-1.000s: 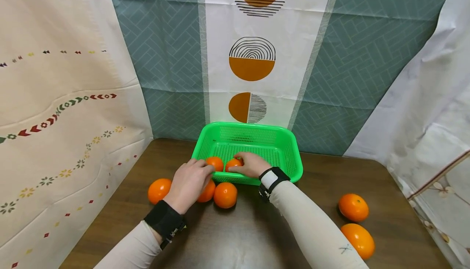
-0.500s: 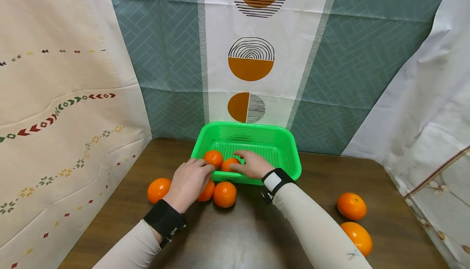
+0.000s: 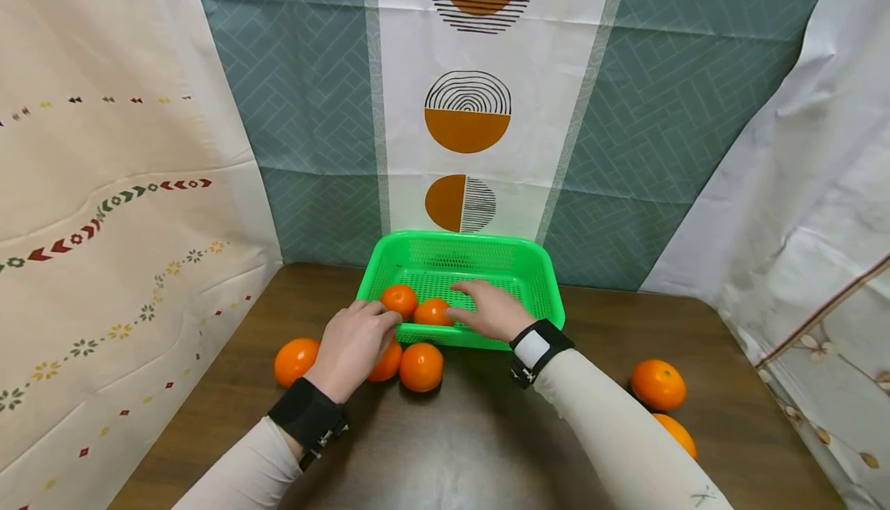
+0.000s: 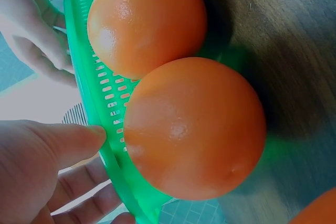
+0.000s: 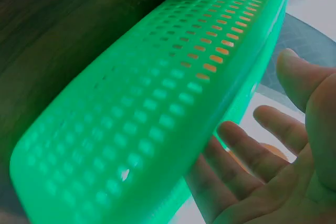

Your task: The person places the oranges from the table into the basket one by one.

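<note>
In the head view two oranges lie inside the green plastic basket (image 3: 549,294), near its front wall. My left hand (image 3: 353,344) is over the front left rim beside the left orange (image 3: 399,301), fingers loosely bent. The left wrist view shows its thumb (image 4: 79,140) at the rim and the other fingers partly behind it. My right hand (image 3: 495,311) hovers over the front rim, just right of the second orange (image 3: 433,312). Its fingers (image 5: 252,150) are spread with nothing between them in the right wrist view.
Outside the front wall stand two oranges, one (image 3: 421,367) in full view and one (image 3: 385,362) partly behind my left hand. Another orange (image 3: 297,362) is at the left. Two more oranges (image 3: 657,385) sit on the wooden table (image 3: 445,448) at the right. Curtains hang behind.
My right hand has let go of its orange and drawn off to the right. The left orange has shifted slightly back from my left hand, which stays at the rim.
</note>
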Demonstrator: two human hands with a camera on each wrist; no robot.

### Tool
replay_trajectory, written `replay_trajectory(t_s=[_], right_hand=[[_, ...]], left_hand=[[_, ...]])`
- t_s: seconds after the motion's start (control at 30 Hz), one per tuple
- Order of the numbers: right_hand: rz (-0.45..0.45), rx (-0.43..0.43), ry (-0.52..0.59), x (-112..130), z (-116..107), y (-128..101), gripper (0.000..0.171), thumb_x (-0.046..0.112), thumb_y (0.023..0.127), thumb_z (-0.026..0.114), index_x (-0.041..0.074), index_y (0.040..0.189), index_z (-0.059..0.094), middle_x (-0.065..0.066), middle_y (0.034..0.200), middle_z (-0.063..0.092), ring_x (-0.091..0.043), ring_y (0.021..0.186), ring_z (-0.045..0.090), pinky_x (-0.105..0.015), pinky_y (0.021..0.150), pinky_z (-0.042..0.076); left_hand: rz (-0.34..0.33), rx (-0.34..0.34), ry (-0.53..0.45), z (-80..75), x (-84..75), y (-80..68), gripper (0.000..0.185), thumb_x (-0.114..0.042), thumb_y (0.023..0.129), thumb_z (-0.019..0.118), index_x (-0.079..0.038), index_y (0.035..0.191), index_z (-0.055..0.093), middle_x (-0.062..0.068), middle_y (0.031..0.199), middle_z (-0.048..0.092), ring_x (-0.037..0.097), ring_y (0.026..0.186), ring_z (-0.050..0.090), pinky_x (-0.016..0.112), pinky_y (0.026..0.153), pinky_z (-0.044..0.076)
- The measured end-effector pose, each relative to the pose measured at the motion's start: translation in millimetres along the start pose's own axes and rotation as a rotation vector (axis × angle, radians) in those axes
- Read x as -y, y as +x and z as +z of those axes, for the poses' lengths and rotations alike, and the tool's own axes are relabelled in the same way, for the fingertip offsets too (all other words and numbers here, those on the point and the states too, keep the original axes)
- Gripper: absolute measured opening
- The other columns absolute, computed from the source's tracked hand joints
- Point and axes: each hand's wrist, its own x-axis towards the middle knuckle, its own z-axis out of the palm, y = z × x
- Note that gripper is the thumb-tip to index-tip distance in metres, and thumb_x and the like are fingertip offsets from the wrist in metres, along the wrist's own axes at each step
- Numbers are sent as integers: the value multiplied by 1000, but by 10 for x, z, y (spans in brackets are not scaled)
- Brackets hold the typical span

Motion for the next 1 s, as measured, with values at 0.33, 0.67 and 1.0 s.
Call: replay_trajectory(t_s=[0.33, 0.67, 1.0], right_hand=[[-104, -121, -208, -65, -144, -367, 66, 55, 97, 59, 17, 151, 48, -8, 148, 51, -29, 136, 48, -46, 106, 44], [-176, -188, -259, -60, -110, -499, 66, 53, 97, 61, 13, 149, 51, -11, 147, 51, -29, 136, 48, -44, 107, 44], [-228, -251, -309, -85, -72, -590, 68, 53, 97, 61, 12, 150, 49, -13, 150, 49, -31, 139, 45, -44, 111, 39]], left_hand=[[-3, -13, -6, 3, 8, 0, 14, -15, 88, 79, -19, 101, 76, -2, 96, 66, 23, 84, 57, 35, 67, 49], [-4, -10, -9, 10, -9, -3, 14, -15, 88, 79, -19, 101, 76, -2, 95, 66, 23, 83, 57, 35, 66, 48], [-1, -15, -12, 8, -4, -2, 14, -15, 88, 80, -19, 100, 76, -2, 95, 66, 23, 84, 57, 35, 67, 49]])
